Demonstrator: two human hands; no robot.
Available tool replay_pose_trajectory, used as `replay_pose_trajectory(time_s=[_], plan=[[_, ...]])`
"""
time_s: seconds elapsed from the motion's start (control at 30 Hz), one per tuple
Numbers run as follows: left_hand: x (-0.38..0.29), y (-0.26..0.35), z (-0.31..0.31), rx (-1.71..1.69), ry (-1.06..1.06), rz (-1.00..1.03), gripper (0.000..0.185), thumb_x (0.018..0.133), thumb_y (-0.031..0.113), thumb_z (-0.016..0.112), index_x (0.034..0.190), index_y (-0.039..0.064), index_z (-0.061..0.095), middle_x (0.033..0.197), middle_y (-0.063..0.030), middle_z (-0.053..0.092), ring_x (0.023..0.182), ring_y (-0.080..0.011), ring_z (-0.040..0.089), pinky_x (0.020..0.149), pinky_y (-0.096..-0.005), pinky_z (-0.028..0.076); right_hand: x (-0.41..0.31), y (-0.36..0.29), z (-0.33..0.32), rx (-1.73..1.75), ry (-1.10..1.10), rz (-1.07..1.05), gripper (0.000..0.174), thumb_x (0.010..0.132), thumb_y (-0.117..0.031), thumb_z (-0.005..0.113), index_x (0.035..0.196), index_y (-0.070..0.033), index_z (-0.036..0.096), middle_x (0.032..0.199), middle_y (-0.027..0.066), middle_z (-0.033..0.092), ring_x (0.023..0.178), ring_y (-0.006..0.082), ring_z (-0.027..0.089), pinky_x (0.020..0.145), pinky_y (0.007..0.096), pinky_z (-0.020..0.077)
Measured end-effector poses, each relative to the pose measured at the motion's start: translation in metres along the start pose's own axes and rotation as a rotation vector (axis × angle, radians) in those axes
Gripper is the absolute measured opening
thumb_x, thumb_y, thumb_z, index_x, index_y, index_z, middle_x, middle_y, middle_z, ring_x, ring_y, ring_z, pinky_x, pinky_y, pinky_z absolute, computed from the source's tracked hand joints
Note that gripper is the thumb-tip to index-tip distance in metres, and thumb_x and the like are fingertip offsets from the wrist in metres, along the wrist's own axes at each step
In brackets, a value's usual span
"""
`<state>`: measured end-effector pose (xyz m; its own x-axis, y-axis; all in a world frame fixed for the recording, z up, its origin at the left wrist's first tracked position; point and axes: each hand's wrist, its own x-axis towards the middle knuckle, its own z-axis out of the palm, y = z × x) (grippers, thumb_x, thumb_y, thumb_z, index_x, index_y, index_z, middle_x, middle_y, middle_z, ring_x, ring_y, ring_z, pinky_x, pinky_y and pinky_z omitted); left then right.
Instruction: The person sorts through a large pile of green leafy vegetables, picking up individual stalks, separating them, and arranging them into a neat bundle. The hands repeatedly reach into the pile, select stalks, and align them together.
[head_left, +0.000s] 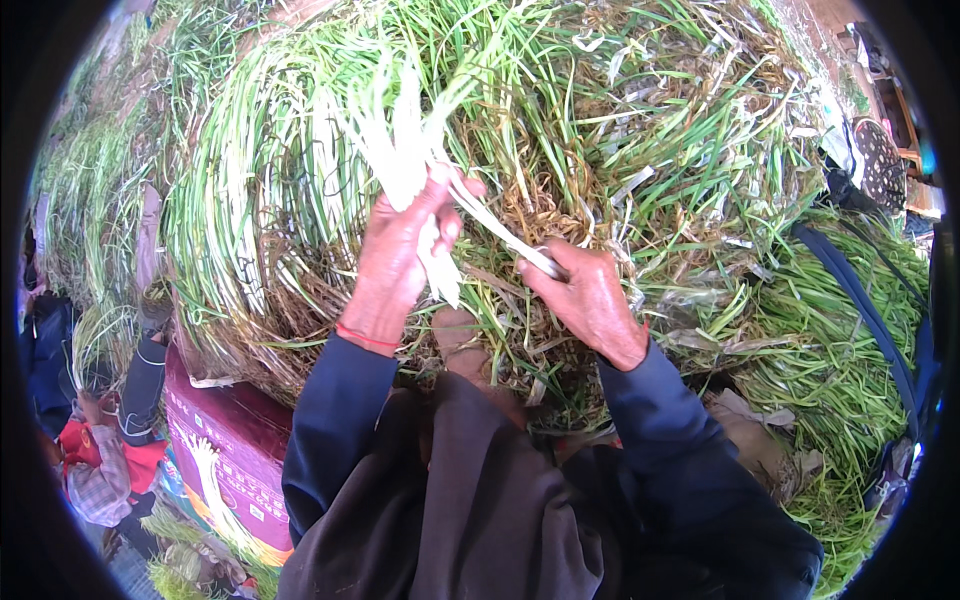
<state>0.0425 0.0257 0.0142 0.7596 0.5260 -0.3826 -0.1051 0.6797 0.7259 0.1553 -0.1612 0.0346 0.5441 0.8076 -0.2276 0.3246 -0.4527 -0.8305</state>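
My left hand (397, 247) is closed around a small bunch of scallion-like stalks (405, 142), whose white stems are overexposed and whose green leaves fan out above. Pale stem ends poke out below its fingers. My right hand (581, 292) pinches the lower ends of a few thin white stems (491, 225); these slant up to the left hand's fingertips. Beyond both hands lies a broad heap of similar stalks (247, 172). On its left side they lie combed in rows with brown roots towards me. Dry, yellowed leaves (675, 142) are tangled on the right.
A maroon cardboard box (229, 450) bearing writing stands at lower left. Past it sits another person (97, 480) in red with a plaid sleeve, near more stalks. To the right, dark blue straps (862, 300) cross another green pile (825, 382).
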Motion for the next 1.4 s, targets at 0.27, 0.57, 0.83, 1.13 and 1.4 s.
replay_pose_trajectory(time_s=[0.27,0.57,0.83,1.13,1.4], plan=[[0.011,0.053,-0.031,-0.045,0.084,0.235,0.020,0.096,0.020,0.064,0.108,0.003,0.063,0.095,-0.0143,0.070,0.067,-0.0082,0.056,0.049,-0.0187,0.042,-0.034,0.076,-0.070,0.179,0.223,0.159,0.023,0.098,-0.025,0.061,0.108,-0.008,0.073,0.079,0.0043,0.071,0.065,0.0086,0.058,0.059,0.0262,0.0497],[0.011,0.022,-0.012,0.048,0.083,0.098,0.023,0.094,0.021,0.067,0.106,0.002,0.064,0.095,-0.0171,0.071,0.066,-0.0097,0.060,0.048,-0.0194,0.043,-0.052,0.058,-0.087,-0.530,0.510,0.086,0.015,0.090,-0.010,0.068,0.100,0.001,0.069,0.104,0.0181,0.069,0.093,0.0252,0.068,0.082,0.0384,0.0554],[0.007,0.007,0.001,0.094,0.094,0.052,0.024,0.095,0.025,0.067,0.107,0.004,0.065,0.096,-0.0149,0.072,0.064,-0.0071,0.057,0.048,-0.0192,0.041,-0.018,-0.010,0.036,0.115,0.050,-0.120,0.043,0.095,-0.028,0.064,0.123,0.004,0.057,0.109,0.0256,0.066,0.103,0.0372,0.067,0.088,0.0411,0.0534],[-0.003,0.006,0.001,0.000,0.160,0.008,0.038,0.097,0.032,0.062,0.116,0.000,0.061,0.109,-0.0176,0.070,0.093,-0.0169,0.067,0.076,-0.0290,0.054,-0.011,-0.024,0.045,0.216,-0.058,0.058,0.017,0.101,-0.016,0.052,0.096,0.000,0.053,0.068,0.0200,0.052,0.058,0.0343,0.051,0.056,0.0407,0.0418],[-0.011,0.005,-0.005,-0.190,0.032,-0.021,0.036,0.097,0.031,0.062,0.118,0.002,0.060,0.077,-0.0014,0.057,0.075,-0.0185,0.063,0.071,-0.0329,0.057,0.024,-0.034,0.046,0.082,-0.101,-0.181,0.029,0.100,-0.025,0.053,0.093,0.002,0.060,0.073,0.0230,0.063,0.062,0.0370,0.064,0.054,0.0454,0.0475]])
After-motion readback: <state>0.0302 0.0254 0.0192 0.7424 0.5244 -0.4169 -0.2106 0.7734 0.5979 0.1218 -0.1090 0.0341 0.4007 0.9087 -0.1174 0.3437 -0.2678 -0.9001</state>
